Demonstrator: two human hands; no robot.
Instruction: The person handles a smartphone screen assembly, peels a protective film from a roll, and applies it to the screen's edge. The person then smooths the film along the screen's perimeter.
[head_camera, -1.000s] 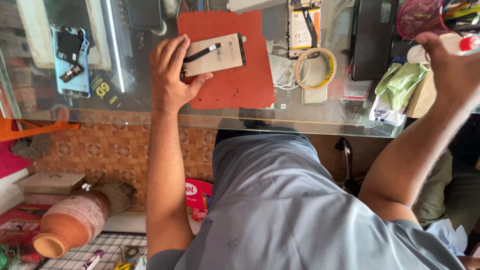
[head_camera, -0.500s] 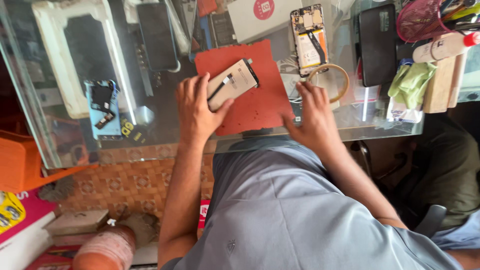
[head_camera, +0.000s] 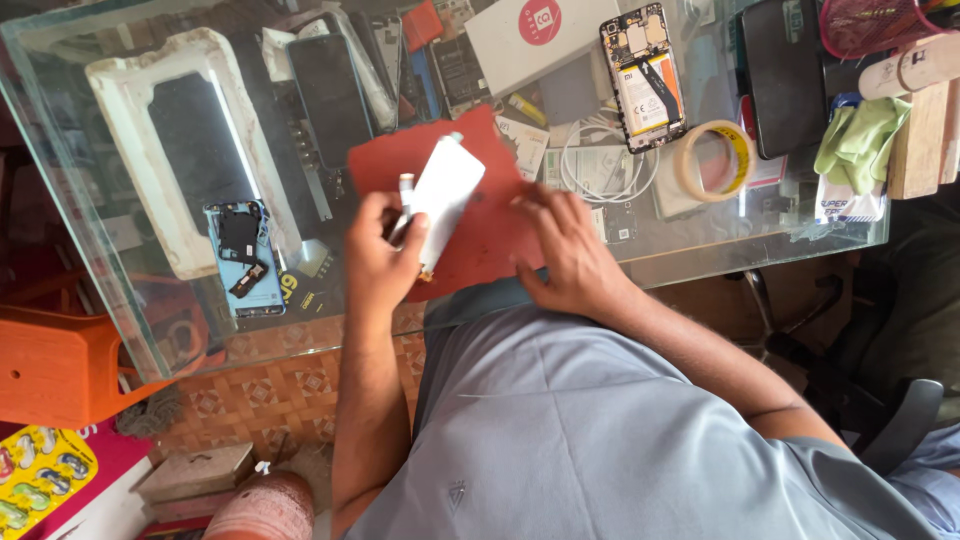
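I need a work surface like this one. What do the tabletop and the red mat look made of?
Tabletop: clear glass, glossy; floor tiles show through and the edge looks greenish. Red mat: matte, probably rubber or silicone, no glare.

Your left hand (head_camera: 385, 250) grips a white phone panel (head_camera: 445, 190) over the red mat (head_camera: 480, 235). Far right you have yellow tape (head_camera: 712, 160) and a green cloth (head_camera: 860, 140). Near left: orange stool (head_camera: 60, 365), blue phone frame (head_camera: 240, 258). Your shirt (head_camera: 600, 430) is grey.
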